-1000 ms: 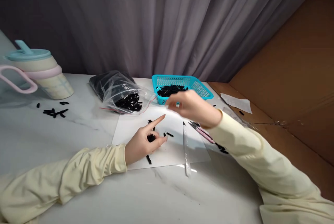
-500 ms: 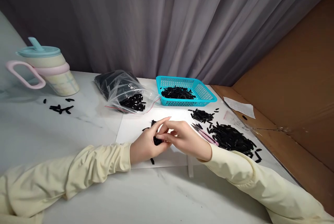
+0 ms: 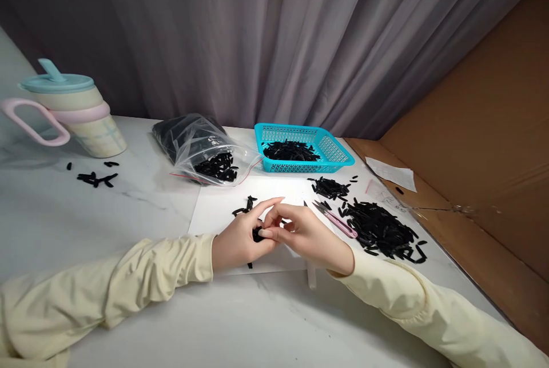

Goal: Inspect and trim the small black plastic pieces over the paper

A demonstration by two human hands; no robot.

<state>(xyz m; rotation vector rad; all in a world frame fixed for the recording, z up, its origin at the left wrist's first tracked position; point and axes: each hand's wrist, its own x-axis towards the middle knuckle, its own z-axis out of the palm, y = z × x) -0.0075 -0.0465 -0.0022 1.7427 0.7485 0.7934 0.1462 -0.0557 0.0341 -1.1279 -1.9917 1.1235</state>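
Above a white sheet, my left hand is closed around a small black piece. The fingers of my right hand are bent and pinched at that same piece, so both hands meet there; its exact shape is mostly covered. More slim black pieces lie on the sheet just behind my left hand. Beside my right hand rest small pink-handled thread snips, and a thin pale strip sticks out below the wrist.
A large heap of black pieces and a smaller heap lie to the right. Behind stand a blue basket and an open zip bag, both holding black pieces. A lidded cup stands left, near a few loose pieces.
The view has shifted slightly. My right hand has moved a little to the right and down, with its fingertips still at the black piece in my left hand.
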